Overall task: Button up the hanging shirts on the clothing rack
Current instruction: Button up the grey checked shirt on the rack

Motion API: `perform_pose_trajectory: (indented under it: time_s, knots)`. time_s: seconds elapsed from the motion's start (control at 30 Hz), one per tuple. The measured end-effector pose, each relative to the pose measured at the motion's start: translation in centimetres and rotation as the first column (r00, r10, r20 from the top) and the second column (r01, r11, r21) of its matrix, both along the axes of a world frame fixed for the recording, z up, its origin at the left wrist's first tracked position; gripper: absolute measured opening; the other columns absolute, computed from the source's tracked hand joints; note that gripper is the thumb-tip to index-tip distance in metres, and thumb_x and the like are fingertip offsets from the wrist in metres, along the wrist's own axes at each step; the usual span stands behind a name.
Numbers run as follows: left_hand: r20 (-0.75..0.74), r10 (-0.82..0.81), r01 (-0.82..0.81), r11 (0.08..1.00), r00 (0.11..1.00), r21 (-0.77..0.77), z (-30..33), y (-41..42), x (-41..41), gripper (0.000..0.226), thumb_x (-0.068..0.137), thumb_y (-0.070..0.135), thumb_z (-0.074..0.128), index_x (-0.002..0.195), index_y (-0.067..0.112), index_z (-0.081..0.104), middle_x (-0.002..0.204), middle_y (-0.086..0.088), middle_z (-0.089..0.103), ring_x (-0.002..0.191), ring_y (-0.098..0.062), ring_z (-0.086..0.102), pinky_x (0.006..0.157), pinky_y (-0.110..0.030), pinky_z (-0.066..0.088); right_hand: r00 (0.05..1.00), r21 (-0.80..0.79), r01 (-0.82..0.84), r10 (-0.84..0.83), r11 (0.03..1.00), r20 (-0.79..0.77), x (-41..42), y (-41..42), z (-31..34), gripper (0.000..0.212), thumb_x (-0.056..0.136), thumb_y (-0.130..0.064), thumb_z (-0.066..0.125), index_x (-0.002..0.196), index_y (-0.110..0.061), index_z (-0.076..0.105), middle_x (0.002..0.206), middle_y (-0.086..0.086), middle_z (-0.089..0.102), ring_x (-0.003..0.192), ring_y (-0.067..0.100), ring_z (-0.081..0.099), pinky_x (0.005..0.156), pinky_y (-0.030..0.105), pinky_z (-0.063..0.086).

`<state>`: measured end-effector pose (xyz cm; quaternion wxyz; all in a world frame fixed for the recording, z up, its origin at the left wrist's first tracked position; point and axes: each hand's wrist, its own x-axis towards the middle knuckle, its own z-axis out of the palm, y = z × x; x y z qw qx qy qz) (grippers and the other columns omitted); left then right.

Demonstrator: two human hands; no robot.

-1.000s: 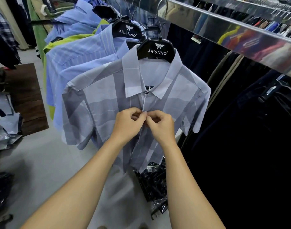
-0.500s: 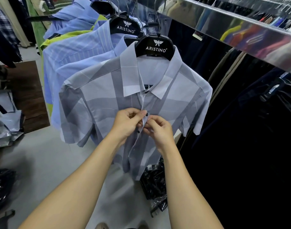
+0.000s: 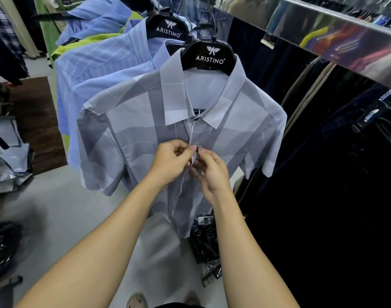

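Rack rail (image 3: 336, 30): a shiny metal bar is running across the upper right of the frame, reflecting coloured clothes.
Dark garments (image 3: 334, 174): they are hanging under the rail and filling the right side of the frame.
Floor (image 3: 56, 207): pale grey, it is showing at the lower left.
Grey shirt (image 3: 132, 138): short-sleeved, with broad grey and pale blocks, it is hanging at the centre of the frame, front facing the camera, collar at the top, lower front still hanging apart.
Blue shirts (image 3: 96, 70): they are hanging in a row behind the grey shirt, toward the upper left.
Hanger (image 3: 209, 56): black, marked ARISTINO, it is carrying the grey shirt.
Left hand (image 3: 170, 162): its curled fingers are pinching the shirt's front edge at mid-chest.
Right hand (image 3: 213, 172): it is pinching the opposite front edge, fingertips touching those of the left hand.
Button (image 3: 197, 149): small and dark, it is showing between the fingertips of both hands.
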<state>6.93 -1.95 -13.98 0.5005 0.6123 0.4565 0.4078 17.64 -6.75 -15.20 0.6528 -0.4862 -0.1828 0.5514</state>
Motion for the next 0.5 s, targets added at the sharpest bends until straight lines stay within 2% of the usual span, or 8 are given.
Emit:
perform_pose_trajectory:
  time_s: [0.07, 0.13, 0.2, 0.3, 0.37, 0.43, 0.5]
  knots:
    - [-0.013, 0.022, -0.022, 1.000, 1.000, 0.020, -0.2, 0.0, -0.2, 0.020, 0.090, 0.022, 0.070, 0.071, 0.020, 0.066, 0.056, 0.007, 0.061, 0.056, -0.010, 0.055, 0.061, -0.028, 0.047, 0.978, 0.027, 0.060, -0.064, 0.998, 0.197, -0.2, -0.3, -1.1, 0.010, 0.088, -0.005, 0.063, 0.093, -0.014, 0.063, 0.084, 0.002, 0.064, 0.078, 0.013, 0.060, 0.073, 0.028, 0.050]
    - [-0.016, 0.024, -0.023, 0.999, 1.000, 0.033, -0.2, -0.2, -0.3, 0.020, 0.090, 0.023, 0.071, 0.070, 0.019, 0.067, 0.054, 0.009, 0.060, 0.056, -0.010, 0.054, 0.061, -0.028, 0.047, 0.876, 0.053, 0.056, -0.075, 0.997, 0.477, -0.4, -0.6, -2.3, 0.024, 0.081, -0.003, 0.070, 0.100, -0.015, 0.060, 0.094, -0.002, 0.064, 0.085, 0.005, 0.060, 0.080, 0.025, 0.050]
    - [-0.010, 0.011, -0.011, 0.999, 1.000, 0.035, -0.2, -0.5, -0.3, 0.018, 0.090, 0.023, 0.071, 0.075, 0.014, 0.071, 0.056, 0.009, 0.061, 0.056, -0.006, 0.053, 0.059, -0.022, 0.046, 0.791, 0.036, 0.043, -0.055, 0.998, 0.610, -0.6, -0.8, -3.3, 0.029, 0.080, -0.002, 0.072, 0.101, -0.016, 0.059, 0.096, -0.006, 0.064, 0.085, -0.002, 0.059, 0.081, 0.022, 0.051]
    - [0.059, 0.009, -0.008, 1.000, 0.998, -0.014, -0.3, -1.0, -0.3, 0.018, 0.090, 0.023, 0.070, 0.084, 0.007, 0.074, 0.067, 0.003, 0.066, 0.060, 0.000, 0.056, 0.061, -0.015, 0.046, 0.728, 0.018, 0.058, -0.054, 0.998, 0.683, -0.6, -0.5, -4.4, 0.021, 0.082, 0.001, 0.065, 0.096, -0.015, 0.062, 0.089, -0.008, 0.066, 0.077, -0.005, 0.059, 0.074, 0.017, 0.049]
    - [0.060, 0.032, -0.028, 0.998, 0.998, -0.059, -1.2, -1.0, -0.6, 0.018, 0.093, 0.022, 0.066, 0.089, 0.007, 0.074, 0.076, 0.002, 0.069, 0.068, 0.001, 0.059, 0.070, -0.016, 0.048, 0.713, 0.015, 0.073, -0.063, 0.997, 0.698, -0.4, -0.3, -4.9, 0.019, 0.083, 0.003, 0.060, 0.092, -0.013, 0.063, 0.083, -0.007, 0.066, 0.071, -0.005, 0.058, 0.071, 0.016, 0.046]
    - [0.029, 0.064, -0.061, 0.991, 0.997, -0.118, -2.9, -0.9, -1.0, 0.011, 0.094, 0.016, 0.063, 0.095, 0.013, 0.073, 0.088, 0.006, 0.071, 0.081, -0.001, 0.062, 0.083, -0.021, 0.050, 0.764, -0.008, 0.097, -0.069, 0.995, 0.642, -0.1, -0.3, -5.4, 0.019, 0.084, 0.005, 0.058, 0.091, -0.011, 0.065, 0.084, -0.002, 0.067, 0.071, -0.002, 0.059, 0.071, 0.017, 0.047]
    - [-0.014, 0.093, -0.094, 0.981, 0.996, -0.170, -4.7, -1.1, -1.1, 0.016, 0.093, 0.008, 0.061, 0.100, 0.019, 0.071, 0.098, 0.004, 0.071, 0.094, -0.008, 0.064, 0.093, -0.028, 0.051, 0.821, -0.045, 0.106, -0.063, 0.993, 0.567, 0.3, -0.4, -5.9, 0.020, 0.086, 0.004, 0.059, 0.090, -0.014, 0.067, 0.087, 0.002, 0.069, 0.076, 0.008, 0.061, 0.075, 0.024, 0.050]
